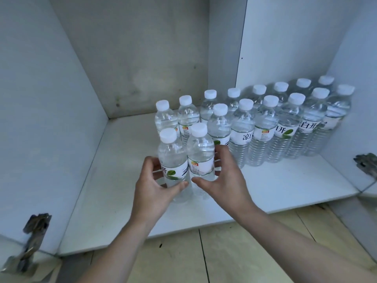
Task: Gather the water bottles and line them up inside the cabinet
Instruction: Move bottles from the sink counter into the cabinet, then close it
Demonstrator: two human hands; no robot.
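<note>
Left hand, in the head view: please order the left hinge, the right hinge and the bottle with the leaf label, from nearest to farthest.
From the left hand:
1. Leaf-label bottle, touching the fingers.
2. Left hinge, lower left, at the cabinet's front edge.
3. Right hinge, far right.

Two clear water bottles (186,160) with white caps and white leaf-printed labels, upright and touching side by side on the white cabinet (285,180) floor, front left of two rows of matching bottles (265,123), all upright
</note>
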